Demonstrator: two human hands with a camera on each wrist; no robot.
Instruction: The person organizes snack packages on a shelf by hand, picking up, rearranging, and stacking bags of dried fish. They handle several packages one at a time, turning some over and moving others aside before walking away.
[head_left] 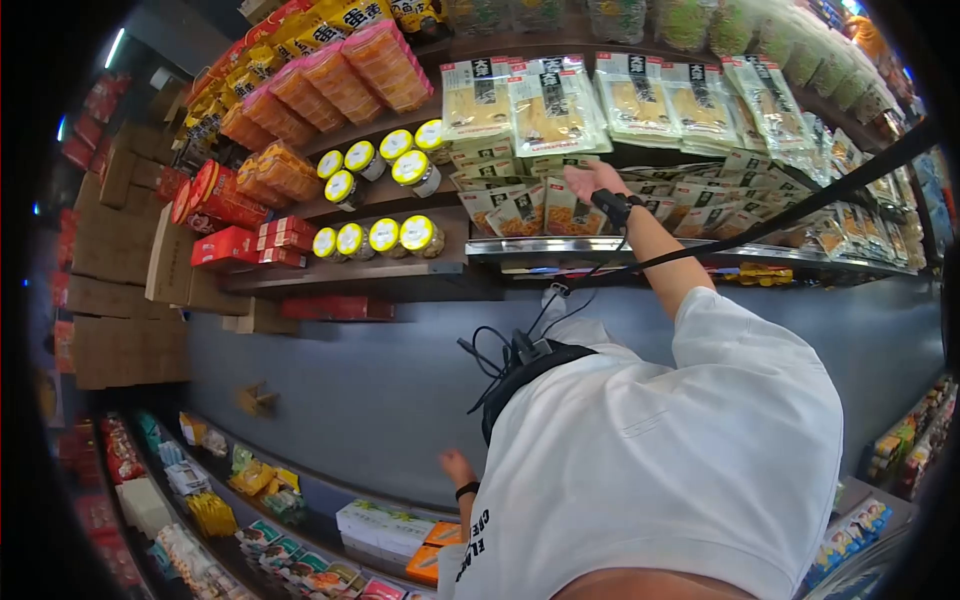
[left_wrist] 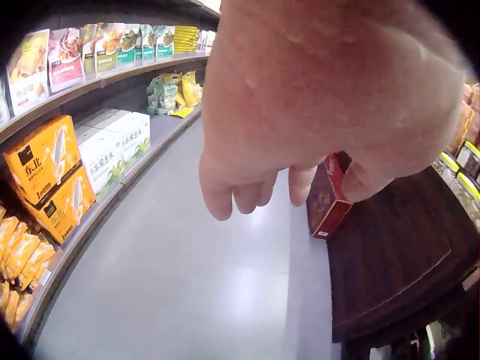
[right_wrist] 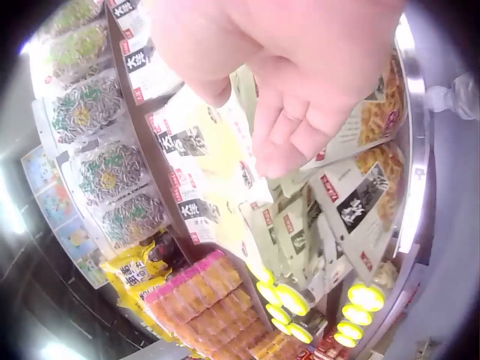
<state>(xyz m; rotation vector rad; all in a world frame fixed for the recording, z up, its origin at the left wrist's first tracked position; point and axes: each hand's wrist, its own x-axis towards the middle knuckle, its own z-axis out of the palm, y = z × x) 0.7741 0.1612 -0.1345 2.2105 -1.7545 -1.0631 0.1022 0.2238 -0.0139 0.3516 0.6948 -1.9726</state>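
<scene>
My right hand point(head_left: 597, 183) is at the shelf, just below the bottom edge of a flat white-and-green snack bag point(head_left: 553, 108) with black lettering. In the right wrist view, the thumb and fingers point(right_wrist: 281, 150) stand apart, and a pale bag point(right_wrist: 199, 142) shows between and behind them. Bags of orange-brown snack point(head_left: 517, 212) stand in the row beneath that hand. My left hand point(head_left: 458, 466) hangs low at my side over the aisle floor. Its fingers point(left_wrist: 217, 201) droop loosely and hold nothing; a red box point(left_wrist: 328, 196) stands on the floor beyond them in the left wrist view.
Jars with yellow lids point(head_left: 384, 235) and pink-edged orange packs point(head_left: 388, 65) fill the shelves to the left. A metal shelf edge point(head_left: 560, 246) runs below the bags. Behind me, another shelf carries orange boxes point(left_wrist: 56, 169). A black strap point(head_left: 790, 212) crosses the head view.
</scene>
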